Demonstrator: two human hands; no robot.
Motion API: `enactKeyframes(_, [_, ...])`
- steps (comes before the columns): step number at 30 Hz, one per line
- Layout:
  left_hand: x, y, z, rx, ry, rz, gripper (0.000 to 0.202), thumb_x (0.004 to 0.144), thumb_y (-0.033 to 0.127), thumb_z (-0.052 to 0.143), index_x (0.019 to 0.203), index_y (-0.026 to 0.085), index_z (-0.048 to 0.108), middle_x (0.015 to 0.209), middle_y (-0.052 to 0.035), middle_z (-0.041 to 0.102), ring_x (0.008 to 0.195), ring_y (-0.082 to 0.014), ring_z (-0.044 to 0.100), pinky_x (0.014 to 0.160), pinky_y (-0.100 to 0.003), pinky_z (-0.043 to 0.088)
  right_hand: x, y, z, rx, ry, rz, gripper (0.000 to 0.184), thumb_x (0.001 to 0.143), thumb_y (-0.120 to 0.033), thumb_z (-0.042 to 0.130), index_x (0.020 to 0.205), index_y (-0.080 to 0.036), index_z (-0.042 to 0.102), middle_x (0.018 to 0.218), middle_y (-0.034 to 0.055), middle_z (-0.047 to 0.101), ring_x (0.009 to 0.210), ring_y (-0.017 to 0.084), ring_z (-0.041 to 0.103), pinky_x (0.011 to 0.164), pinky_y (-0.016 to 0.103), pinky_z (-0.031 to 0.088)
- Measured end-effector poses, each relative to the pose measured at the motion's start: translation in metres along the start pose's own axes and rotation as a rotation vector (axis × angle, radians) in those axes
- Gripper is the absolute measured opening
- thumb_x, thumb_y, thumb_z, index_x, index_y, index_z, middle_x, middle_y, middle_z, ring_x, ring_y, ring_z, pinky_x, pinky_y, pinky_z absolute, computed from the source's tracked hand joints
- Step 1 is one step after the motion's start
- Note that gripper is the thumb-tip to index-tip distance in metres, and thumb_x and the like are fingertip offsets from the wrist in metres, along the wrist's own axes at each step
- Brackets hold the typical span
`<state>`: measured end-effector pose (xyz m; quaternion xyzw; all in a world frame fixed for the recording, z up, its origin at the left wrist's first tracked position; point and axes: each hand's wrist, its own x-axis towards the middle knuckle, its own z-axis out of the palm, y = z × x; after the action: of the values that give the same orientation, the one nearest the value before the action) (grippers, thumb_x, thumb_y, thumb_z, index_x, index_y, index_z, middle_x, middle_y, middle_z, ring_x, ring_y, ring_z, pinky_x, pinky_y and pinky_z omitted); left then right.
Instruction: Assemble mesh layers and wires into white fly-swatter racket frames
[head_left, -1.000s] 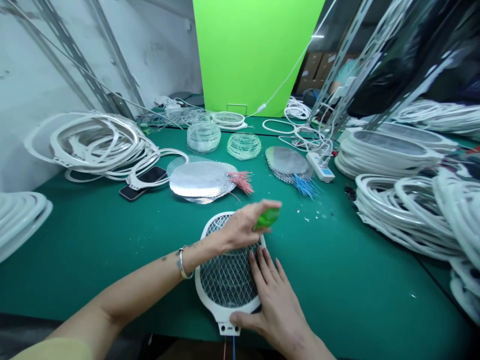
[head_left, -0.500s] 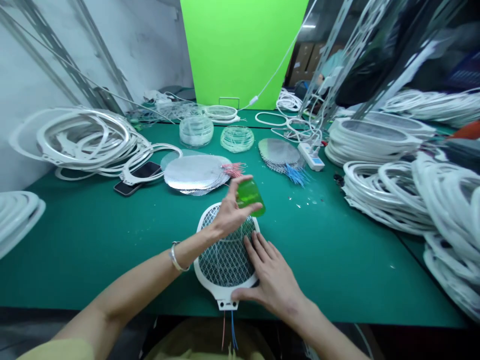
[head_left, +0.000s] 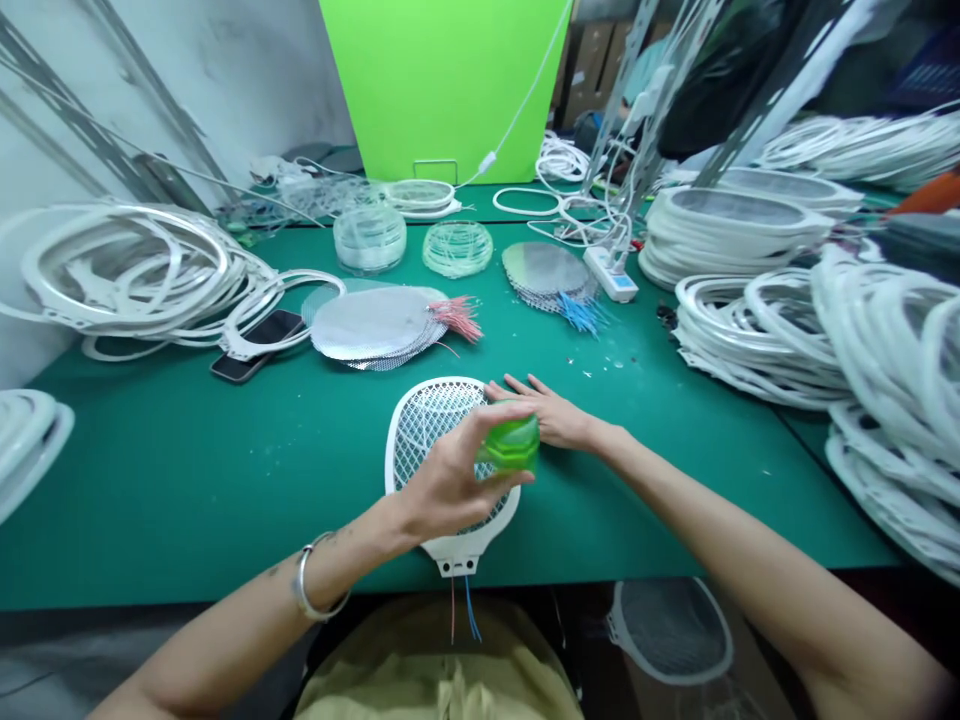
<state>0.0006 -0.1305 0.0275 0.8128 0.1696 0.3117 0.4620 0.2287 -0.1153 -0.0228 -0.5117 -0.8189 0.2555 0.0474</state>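
My left hand (head_left: 450,480) is shut on a translucent green plastic container (head_left: 511,445), holding it over the right side of an electric fly-swatter head (head_left: 427,430). The swatter has a white plastic frame and wire mesh, and it lies flat on the green mat (head_left: 187,500). Red and blue wires (head_left: 461,608) hang from its neck over the table edge. My right hand (head_left: 544,412) lies palm-down just beyond the frame's right edge, fingers apart, holding nothing. It sits next to the green container, and I cannot tell if they touch.
Stacks of white plastic frames (head_left: 757,340) crowd the right side, with more (head_left: 127,270) at left beside a phone (head_left: 255,345). Mesh discs with red wires (head_left: 375,325) and blue wires (head_left: 547,285) lie ahead near a power strip (head_left: 611,275). Another swatter frame (head_left: 670,630) sits below the table edge.
My right hand has left the mesh and moved to the frame's far right side. The green container has come down over the swatter, and the view has shifted.
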Motion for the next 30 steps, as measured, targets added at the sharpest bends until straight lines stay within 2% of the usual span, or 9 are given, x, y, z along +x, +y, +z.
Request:
enactKeyframes(2, [0.005, -0.001, 0.008, 0.069, -0.091, 0.080, 0.053, 0.084, 0.016, 0.066, 0.132, 0.026, 0.044, 0.125, -0.0077, 0.057, 0.116, -0.0238, 0.056, 0.098, -0.038, 0.048, -0.002, -0.003, -0.001, -0.003, -0.004, 0.014, 0.061, 0.097, -0.056, 0.024, 0.152, -0.033, 0.013, 0.158, -0.0037, 0.017, 0.146, 0.024, 0.004, 0.117, 0.052, 0.000])
enactKeyframes(4, [0.006, -0.001, 0.011, 0.083, -0.161, 0.064, 0.049, 0.085, 0.016, 0.064, 0.129, 0.026, 0.046, 0.121, -0.0071, 0.059, 0.115, -0.0238, 0.057, 0.098, -0.039, 0.047, -0.004, -0.006, -0.003, -0.008, -0.003, 0.025, 0.061, 0.097, -0.056, 0.024, 0.152, -0.032, 0.013, 0.158, -0.0040, 0.016, 0.146, 0.024, 0.004, 0.117, 0.052, 0.000])
enactKeyframes(6, [0.003, 0.002, 0.010, 0.038, -0.100, 0.014, 0.051, 0.085, 0.018, 0.066, 0.131, 0.026, 0.044, 0.121, -0.0074, 0.059, 0.113, -0.0238, 0.058, 0.095, -0.038, 0.050, -0.004, -0.009, -0.005, -0.013, -0.005, 0.031, 0.061, 0.097, -0.054, 0.024, 0.152, -0.032, 0.012, 0.158, -0.0037, 0.015, 0.146, 0.025, 0.004, 0.117, 0.053, -0.001])
enactKeyframes(9, [-0.009, 0.008, 0.003, 0.005, 0.034, 0.040, 0.059, 0.084, 0.022, 0.069, 0.134, 0.027, 0.039, 0.126, -0.0094, 0.057, 0.114, -0.0242, 0.058, 0.092, -0.036, 0.052, -0.003, -0.011, -0.005, -0.012, -0.013, 0.039, 0.062, 0.096, -0.055, 0.025, 0.152, -0.031, 0.013, 0.158, -0.0034, 0.016, 0.145, 0.026, 0.005, 0.116, 0.054, -0.001])
enactKeyframes(13, [-0.024, 0.012, -0.001, 0.068, -0.176, 0.052, 0.047, 0.087, 0.019, 0.064, 0.130, 0.025, 0.046, 0.120, -0.0080, 0.061, 0.110, -0.0221, 0.061, 0.093, -0.035, 0.051, -0.001, -0.010, -0.004, -0.012, -0.013, 0.050, 0.062, 0.096, -0.057, 0.023, 0.152, -0.031, 0.014, 0.158, -0.0034, 0.015, 0.145, 0.026, 0.005, 0.116, 0.055, -0.001])
enactKeyframes(18, [-0.029, 0.020, -0.002, 0.027, -0.044, 0.081, 0.055, 0.083, 0.020, 0.069, 0.132, 0.026, 0.043, 0.127, -0.0086, 0.058, 0.117, -0.0235, 0.057, 0.097, -0.035, 0.050, 0.001, -0.009, -0.001, -0.026, -0.005, 0.061, 0.061, 0.097, -0.056, 0.023, 0.152, -0.031, 0.014, 0.158, -0.0037, 0.014, 0.145, 0.026, 0.005, 0.115, 0.056, -0.001])
enactKeyframes(22, [-0.037, 0.023, -0.006, 0.036, -0.217, 0.010, 0.051, 0.084, 0.015, 0.067, 0.130, 0.026, 0.047, 0.123, -0.0072, 0.061, 0.116, -0.0222, 0.059, 0.097, -0.033, 0.050, 0.001, -0.009, 0.000, -0.030, -0.001, 0.069, 0.061, 0.097, -0.056, 0.023, 0.152, -0.030, 0.014, 0.158, -0.0033, 0.015, 0.145, 0.027, 0.006, 0.115, 0.057, 0.000])
enactKeyframes(26, [-0.052, 0.026, -0.013, 0.007, -0.033, -0.024, 0.057, 0.082, 0.017, 0.070, 0.131, 0.028, 0.043, 0.130, -0.0085, 0.057, 0.117, -0.0234, 0.057, 0.090, -0.032, 0.054, 0.000, -0.009, 0.000, -0.031, 0.006, 0.066, 0.061, 0.097, -0.056, 0.023, 0.152, -0.033, 0.013, 0.157, -0.0035, 0.016, 0.145, 0.028, 0.007, 0.115, 0.058, 0.001])
enactKeyframes(30, [-0.067, 0.030, -0.022, 0.043, -0.159, -0.077, 0.049, 0.084, 0.018, 0.067, 0.128, 0.028, 0.049, 0.122, -0.0072, 0.062, 0.112, -0.0228, 0.061, 0.090, -0.034, 0.054, 0.000, -0.008, 0.001, -0.032, 0.008, 0.061, 0.061, 0.097, -0.056, 0.023, 0.152, -0.032, 0.013, 0.157, -0.0037, 0.015, 0.145, 0.027, 0.007, 0.115, 0.057, 0.001])
